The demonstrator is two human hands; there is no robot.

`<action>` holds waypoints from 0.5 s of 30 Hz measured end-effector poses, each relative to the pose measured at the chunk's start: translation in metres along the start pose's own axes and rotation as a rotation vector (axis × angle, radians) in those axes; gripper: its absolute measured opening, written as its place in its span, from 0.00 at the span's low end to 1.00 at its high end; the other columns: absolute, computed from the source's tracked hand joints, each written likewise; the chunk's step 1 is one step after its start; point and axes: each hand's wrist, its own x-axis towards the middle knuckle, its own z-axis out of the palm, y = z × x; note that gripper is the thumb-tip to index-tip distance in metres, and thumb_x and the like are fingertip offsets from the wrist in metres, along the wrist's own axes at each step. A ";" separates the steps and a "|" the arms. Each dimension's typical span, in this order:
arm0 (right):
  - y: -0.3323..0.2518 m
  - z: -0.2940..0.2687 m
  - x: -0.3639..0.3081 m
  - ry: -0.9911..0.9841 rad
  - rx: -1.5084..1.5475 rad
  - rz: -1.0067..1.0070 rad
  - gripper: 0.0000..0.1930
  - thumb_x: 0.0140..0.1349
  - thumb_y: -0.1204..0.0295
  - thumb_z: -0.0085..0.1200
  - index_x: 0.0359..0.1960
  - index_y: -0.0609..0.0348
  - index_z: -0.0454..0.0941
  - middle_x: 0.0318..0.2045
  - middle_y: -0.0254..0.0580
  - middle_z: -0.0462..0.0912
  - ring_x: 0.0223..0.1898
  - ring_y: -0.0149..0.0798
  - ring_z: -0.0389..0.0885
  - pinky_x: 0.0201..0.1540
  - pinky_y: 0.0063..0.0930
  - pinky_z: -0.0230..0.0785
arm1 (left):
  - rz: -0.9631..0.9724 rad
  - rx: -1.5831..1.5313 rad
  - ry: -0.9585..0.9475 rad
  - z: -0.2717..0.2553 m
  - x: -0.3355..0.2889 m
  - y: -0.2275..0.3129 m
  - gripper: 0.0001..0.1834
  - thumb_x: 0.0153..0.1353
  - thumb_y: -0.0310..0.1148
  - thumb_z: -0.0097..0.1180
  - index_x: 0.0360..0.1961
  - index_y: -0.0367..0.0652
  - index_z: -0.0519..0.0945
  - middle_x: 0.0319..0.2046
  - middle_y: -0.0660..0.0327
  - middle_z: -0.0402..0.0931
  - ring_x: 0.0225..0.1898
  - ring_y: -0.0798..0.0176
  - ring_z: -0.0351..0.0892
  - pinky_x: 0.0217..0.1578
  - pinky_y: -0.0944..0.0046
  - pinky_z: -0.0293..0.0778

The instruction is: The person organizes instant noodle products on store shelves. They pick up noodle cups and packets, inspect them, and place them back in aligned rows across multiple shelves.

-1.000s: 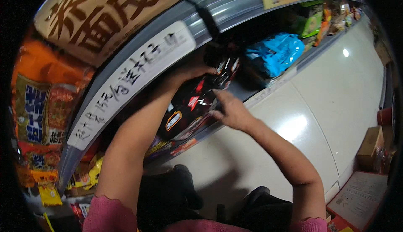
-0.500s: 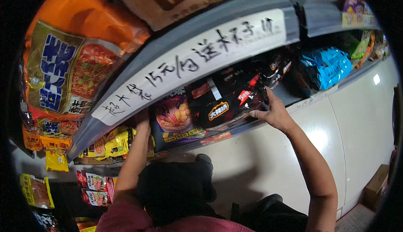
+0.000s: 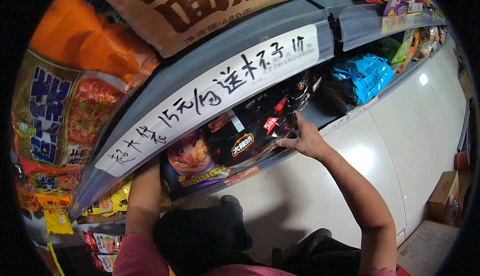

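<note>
My right hand grips the right end of a black instant-noodle multipack on the lower shelf, thumb on its front and fingers at its end. The pack is glossy, with red and orange marks. Just left of it stands a purple noodle pack with a picture of food. My left forearm reaches in under the upper shelf's edge beside that purple pack. The shelf edge hides my left hand, so its fingers and anything in them do not show.
The upper shelf's curved label strip overhangs the lower row. Above it are a large orange noodle bag and a tan package. A crumpled blue pack lies to the right. Cardboard boxes stand on the tiled floor.
The whole view has shifted, moving the shelf left in the picture. My left forearm goes deeper under the shelf edge. My right hand keeps its grip on the black multipack.
</note>
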 end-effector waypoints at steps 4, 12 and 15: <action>-0.007 -0.005 -0.002 -0.028 0.020 0.071 0.46 0.45 0.59 0.77 0.65 0.59 0.65 0.52 0.56 0.82 0.55 0.57 0.79 0.58 0.42 0.71 | 0.000 0.041 -0.008 0.009 0.007 0.008 0.29 0.69 0.44 0.55 0.67 0.47 0.69 0.58 0.59 0.75 0.58 0.55 0.73 0.60 0.58 0.68; -0.003 -0.004 0.000 -0.016 -0.097 -0.006 0.47 0.44 0.54 0.76 0.64 0.61 0.65 0.51 0.59 0.82 0.54 0.59 0.79 0.57 0.44 0.71 | 0.023 0.114 -0.009 0.025 0.011 0.024 0.28 0.68 0.44 0.55 0.67 0.47 0.70 0.58 0.58 0.75 0.58 0.54 0.73 0.60 0.57 0.68; 0.000 -0.002 -0.002 -0.002 -0.083 -0.008 0.49 0.44 0.53 0.76 0.66 0.62 0.64 0.52 0.61 0.81 0.54 0.60 0.79 0.57 0.44 0.71 | 0.025 0.128 -0.002 0.023 0.006 0.022 0.28 0.68 0.43 0.56 0.66 0.47 0.70 0.58 0.57 0.75 0.58 0.54 0.74 0.60 0.57 0.68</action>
